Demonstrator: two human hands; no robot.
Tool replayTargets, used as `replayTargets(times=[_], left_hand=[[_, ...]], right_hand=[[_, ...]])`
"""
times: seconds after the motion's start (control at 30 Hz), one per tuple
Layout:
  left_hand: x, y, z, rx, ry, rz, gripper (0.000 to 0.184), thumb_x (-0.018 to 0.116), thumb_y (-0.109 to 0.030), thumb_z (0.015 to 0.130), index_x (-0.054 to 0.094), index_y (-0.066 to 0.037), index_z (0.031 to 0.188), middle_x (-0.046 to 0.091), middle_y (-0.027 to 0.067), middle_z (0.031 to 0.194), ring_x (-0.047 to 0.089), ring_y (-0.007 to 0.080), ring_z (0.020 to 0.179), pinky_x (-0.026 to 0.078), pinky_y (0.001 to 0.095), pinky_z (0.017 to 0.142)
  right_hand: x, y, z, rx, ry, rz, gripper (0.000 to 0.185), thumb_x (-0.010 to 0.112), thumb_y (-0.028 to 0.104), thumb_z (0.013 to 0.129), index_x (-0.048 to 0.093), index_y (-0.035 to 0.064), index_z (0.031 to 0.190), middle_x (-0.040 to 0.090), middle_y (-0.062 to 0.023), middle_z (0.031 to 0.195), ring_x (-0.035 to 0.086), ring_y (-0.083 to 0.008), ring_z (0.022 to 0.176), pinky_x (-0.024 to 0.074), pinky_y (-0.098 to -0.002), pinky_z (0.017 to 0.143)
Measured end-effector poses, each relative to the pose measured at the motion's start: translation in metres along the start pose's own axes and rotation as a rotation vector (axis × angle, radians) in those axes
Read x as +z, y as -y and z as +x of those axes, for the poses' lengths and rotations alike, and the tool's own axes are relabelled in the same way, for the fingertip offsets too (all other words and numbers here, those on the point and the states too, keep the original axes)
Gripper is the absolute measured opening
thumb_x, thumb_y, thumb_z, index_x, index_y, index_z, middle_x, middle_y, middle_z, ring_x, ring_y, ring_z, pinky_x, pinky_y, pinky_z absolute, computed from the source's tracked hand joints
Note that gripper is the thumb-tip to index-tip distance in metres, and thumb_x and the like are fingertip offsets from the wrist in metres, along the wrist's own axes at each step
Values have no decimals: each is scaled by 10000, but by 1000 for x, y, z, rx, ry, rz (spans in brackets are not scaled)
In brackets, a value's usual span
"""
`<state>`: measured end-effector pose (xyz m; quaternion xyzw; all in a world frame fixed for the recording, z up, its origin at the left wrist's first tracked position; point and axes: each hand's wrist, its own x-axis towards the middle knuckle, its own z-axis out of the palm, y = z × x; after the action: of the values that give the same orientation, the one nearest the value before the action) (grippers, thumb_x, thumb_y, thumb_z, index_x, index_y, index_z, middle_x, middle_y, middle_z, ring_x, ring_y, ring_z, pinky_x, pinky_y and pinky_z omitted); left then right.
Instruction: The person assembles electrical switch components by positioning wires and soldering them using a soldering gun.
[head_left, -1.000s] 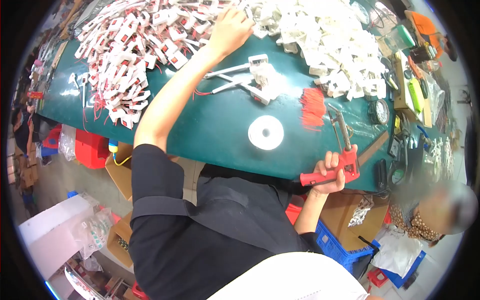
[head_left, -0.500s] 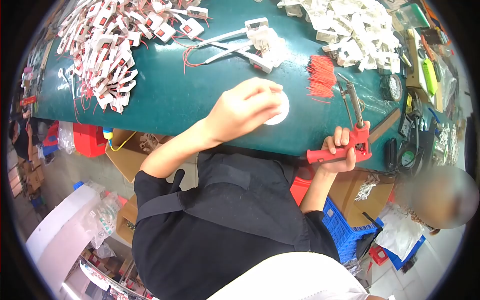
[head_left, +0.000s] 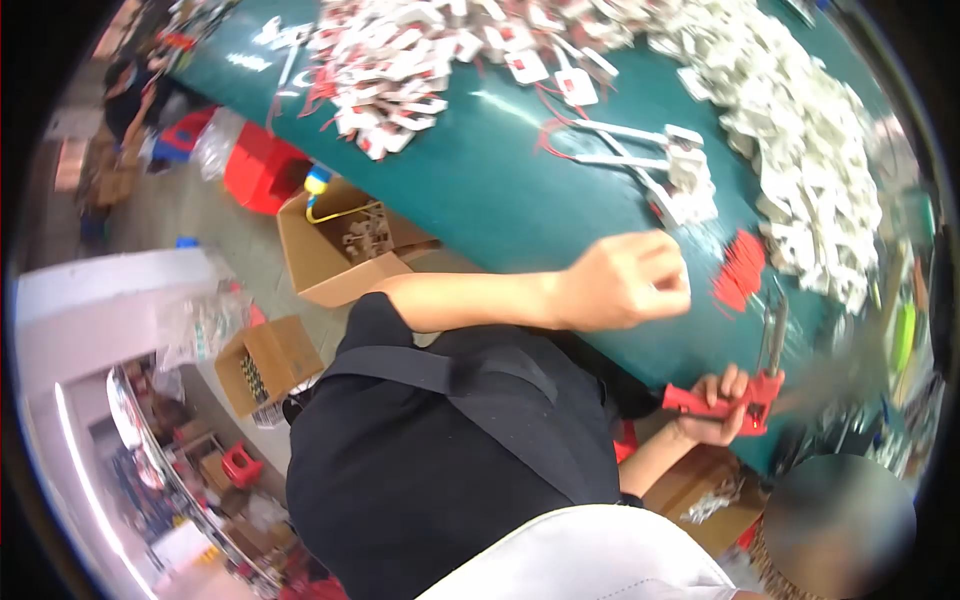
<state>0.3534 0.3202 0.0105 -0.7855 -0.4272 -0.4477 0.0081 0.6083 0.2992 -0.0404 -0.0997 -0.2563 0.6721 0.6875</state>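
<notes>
My left hand [head_left: 625, 281] is closed with curled fingers over the green table near its front edge; anything inside the fingers is hidden. The white roll does not show now. My right hand [head_left: 718, 402] is wrapped round the handle of a red soldering gun [head_left: 762, 400], whose metal tip points away from me. Just beyond the tip lies a bundle of short red wires [head_left: 740, 268]. A few white housings [head_left: 688, 172] with white tubes and thin red wires lie beyond my left hand.
White parts with red switches [head_left: 385, 95] are heaped at the far left of the table [head_left: 480, 215], white housings [head_left: 800, 150] at the right. An open cardboard box [head_left: 335, 250] and a red bin [head_left: 262, 172] stand below the left edge. A person [head_left: 840, 520] is at lower right.
My left hand has come from the far heap to the front of the table, and its fingers have curled in. My right hand keeps the soldering gun. The camera view has turned.
</notes>
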Motion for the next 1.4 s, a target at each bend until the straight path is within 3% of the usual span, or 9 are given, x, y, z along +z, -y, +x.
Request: replayTargets(times=[0.13,0.27,0.5,0.73,0.8,1.07,1.2,1.33,1.4], left_hand=[[0,-6,3,178,-94,72,152,638,-67,653,500,-121,685,518,5,772,575,168,844,488,294,695],[-6,7,2,-184,58,-315,101,666,-80,747,572,-92,782,539,39,837,572,213,840,482,322,689],[-16,12,-6,-217,161,-467,214,659,4,765,650,-46,972,575,102,961,595,265,962,493,349,788],[-16,4,-3,-159,136,-393,195,653,-6,770,647,-59,957,579,87,918,590,261,906,497,329,749],[-16,2,-7,-375,117,-498,226,657,55,741,658,-24,953,577,85,871,600,255,925,502,331,758],[-11,-5,-14,-196,184,-307,246,687,39,687,637,-20,920,575,80,899,590,262,915,493,358,809],[-19,1,-24,-62,159,-249,250,715,-69,718,648,-70,960,588,64,1013,586,250,1000,374,489,975],[-80,42,-8,-36,-188,-154,206,675,-56,757,660,-66,962,605,77,998,588,247,969,436,393,895],[-125,82,-12,-327,-454,5,123,551,-32,877,646,-31,954,622,62,970,587,178,915,465,304,814]], right_hand=[[2,2,-1,4,-48,-55,768,578,86,812,155,111,1452,430,-57,849,397,-139,752,446,-213,563],[2,2,-1,9,-34,-38,766,578,80,814,156,110,1452,434,-57,846,395,-140,757,445,-214,576],[3,0,0,-9,-14,-9,739,548,73,817,177,153,1451,422,-70,872,386,-147,757,438,-229,581],[2,-1,1,-27,-18,-23,728,558,85,814,192,140,1441,452,-89,860,421,-161,766,466,-230,571],[1,-1,0,-39,-43,-12,740,557,96,809,183,137,1446,476,-108,853,442,-173,761,473,-237,553],[5,1,1,-11,-12,-41,742,570,76,813,186,139,1444,418,-54,861,387,-140,772,433,-217,576],[2,1,-1,-29,-56,-18,765,535,59,798,157,146,1457,444,-73,850,388,-146,729,421,-225,539],[4,1,-2,-17,-43,-35,764,555,68,815,144,118,1457,421,-65,861,389,-139,757,437,-214,555],[3,1,-2,-17,-48,-43,756,557,68,817,149,102,1451,418,-70,861,392,-139,760,452,-214,558]])
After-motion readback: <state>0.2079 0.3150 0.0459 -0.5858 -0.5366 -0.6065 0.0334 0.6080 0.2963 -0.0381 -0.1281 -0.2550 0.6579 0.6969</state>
